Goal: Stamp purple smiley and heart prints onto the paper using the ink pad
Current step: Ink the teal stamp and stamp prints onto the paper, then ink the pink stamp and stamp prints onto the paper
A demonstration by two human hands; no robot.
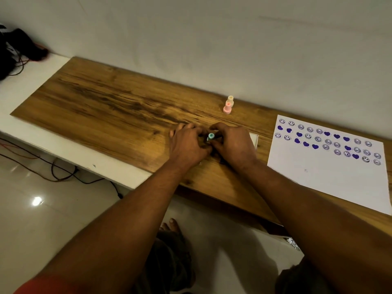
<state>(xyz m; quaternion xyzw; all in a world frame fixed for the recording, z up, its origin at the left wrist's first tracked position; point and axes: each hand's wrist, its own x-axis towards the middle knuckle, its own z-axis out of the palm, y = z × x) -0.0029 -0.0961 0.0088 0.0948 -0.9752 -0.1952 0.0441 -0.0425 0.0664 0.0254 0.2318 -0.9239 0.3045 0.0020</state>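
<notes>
Hands meet on the wooden board (95, 102): right hand (233, 145) has its fingers curled, pinching the teal stamp (211, 136), and covers most of the white-edged ink pad (254, 140). Left hand (186, 145) has its fingers curled against the same stamp, can't tell if it grips. Paper (328, 177) lies flat at the board's right end, apart from the hands, upper part filled with purple smileys and hearts; pink stamp (227, 107) and yellow stamp (230, 99) stand together near the wall.
</notes>
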